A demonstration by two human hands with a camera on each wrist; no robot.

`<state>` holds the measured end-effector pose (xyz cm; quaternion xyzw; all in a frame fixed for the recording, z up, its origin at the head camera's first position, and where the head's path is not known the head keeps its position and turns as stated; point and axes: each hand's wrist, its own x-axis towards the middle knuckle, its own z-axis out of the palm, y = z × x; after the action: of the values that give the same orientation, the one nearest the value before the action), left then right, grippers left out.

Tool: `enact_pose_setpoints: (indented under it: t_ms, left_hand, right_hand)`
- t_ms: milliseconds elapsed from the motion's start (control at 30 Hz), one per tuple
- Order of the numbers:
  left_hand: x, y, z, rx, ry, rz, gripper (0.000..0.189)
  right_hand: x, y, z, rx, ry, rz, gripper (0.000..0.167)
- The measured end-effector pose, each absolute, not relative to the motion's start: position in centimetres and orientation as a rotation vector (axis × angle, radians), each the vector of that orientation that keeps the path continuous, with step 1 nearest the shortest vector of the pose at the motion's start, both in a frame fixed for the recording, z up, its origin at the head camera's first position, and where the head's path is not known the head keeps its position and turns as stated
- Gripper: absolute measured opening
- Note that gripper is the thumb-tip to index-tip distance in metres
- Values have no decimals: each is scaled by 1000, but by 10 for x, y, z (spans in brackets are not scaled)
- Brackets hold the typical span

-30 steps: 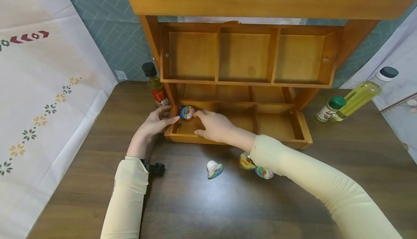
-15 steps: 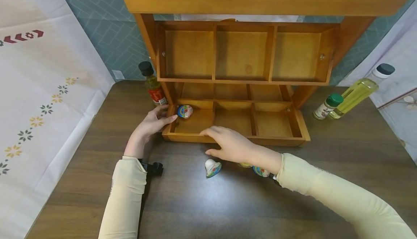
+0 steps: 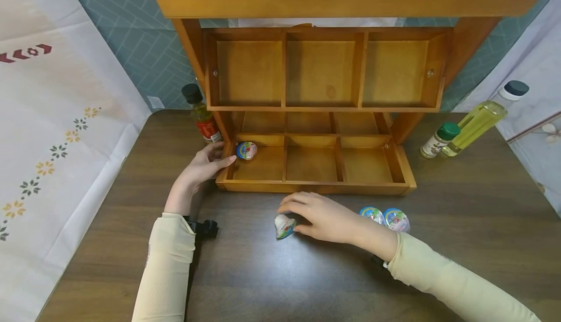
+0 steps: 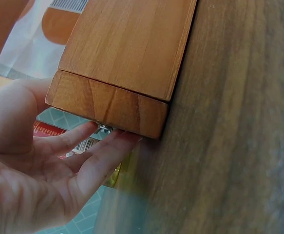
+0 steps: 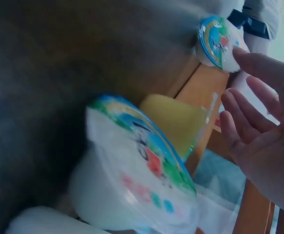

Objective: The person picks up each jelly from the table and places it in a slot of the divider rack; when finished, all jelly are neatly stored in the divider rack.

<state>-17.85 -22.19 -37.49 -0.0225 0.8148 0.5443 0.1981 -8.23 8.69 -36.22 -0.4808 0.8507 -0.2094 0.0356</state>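
My left hand (image 3: 201, 166) holds the left end of the lower wooden drawer (image 3: 302, 188), thumb at its rim and fingers along the outer side. In the left wrist view its fingers (image 4: 98, 165) reach along the end of the drawer (image 4: 107, 102). A small jelly cup (image 3: 247, 150) with a printed lid lies in the left compartment. On the table, my right hand (image 3: 324, 217) is at a white jelly cup (image 3: 284, 226) lying tipped on its side. The right wrist view shows the thumb (image 5: 258, 63) overlapping that cup's lid (image 5: 215, 41), the other fingers loosely bent and apart from it.
Two more jelly cups (image 3: 396, 220) lie beyond my right wrist; a yellow one (image 5: 176, 119) appears in the right wrist view. An upper three-part drawer (image 3: 324, 76) overhangs the lower one. A red-labelled bottle (image 3: 206, 120) stands left, a green-capped jar (image 3: 439, 140) and oil bottle (image 3: 477, 124) right.
My right hand has drawn back from the drawer's left compartment, leaving the jelly cup there, and come down to the white cup on the table. The left hand stays at the drawer's end.
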Motion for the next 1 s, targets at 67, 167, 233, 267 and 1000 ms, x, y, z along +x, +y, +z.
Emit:
enact_pose_setpoints:
  t_ms: [67,167,233,267,1000]
  left_hand:
    - [-178,-223,-375,-61,2279,1524,76]
    - [-176,-223,-375,-60,2275,1528,76]
    - [-176,-223,-375,-58,2269,1536,76]
    - [-175,-223,-375,-57,2269,1537,76]
    - [-178,-223,-375,-67,2265,1543,77]
  right_hand:
    - [-80,87,-365,-1536,2617,-596,45]
    - [-77,87,-368,-1593,2630,-493,49]
    - [-75,86,-368,-1621,2637,-417,52]
    - [-75,85,-367,-1634,2640,-369,53]
    - [-71,60,-368,-1832,2615,9,50]
